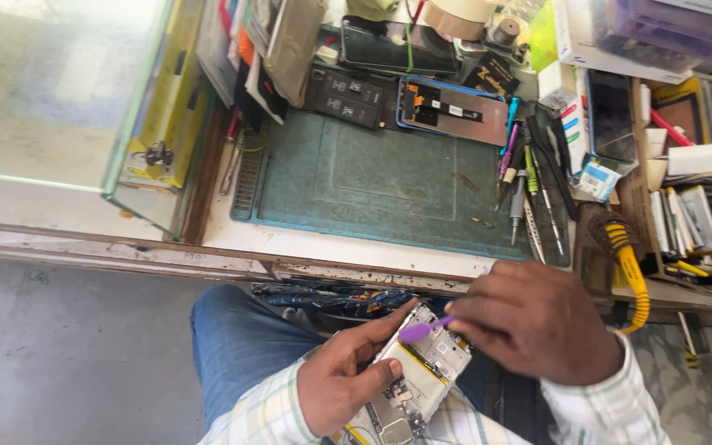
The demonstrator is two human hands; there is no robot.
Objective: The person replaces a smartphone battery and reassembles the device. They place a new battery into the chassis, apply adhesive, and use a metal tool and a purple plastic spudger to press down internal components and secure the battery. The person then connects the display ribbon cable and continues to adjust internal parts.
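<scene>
Opened phone (416,375) sits over the lap, just below the green mat (389,181). Left hand (341,381) cradles it, right hand (537,321) pinches a purple pry tool (422,330). I'd keep the tip shallow and steady.

A workbench (348,247) bears a green mat (372,177) and tools (529,194).

Mat (389,185) centre bare; tools (529,189) crowd right, seemingly.

Cluttered wooden workbench (208,247), glass case (51,91), grey floor (67,354), daylight.
</scene>
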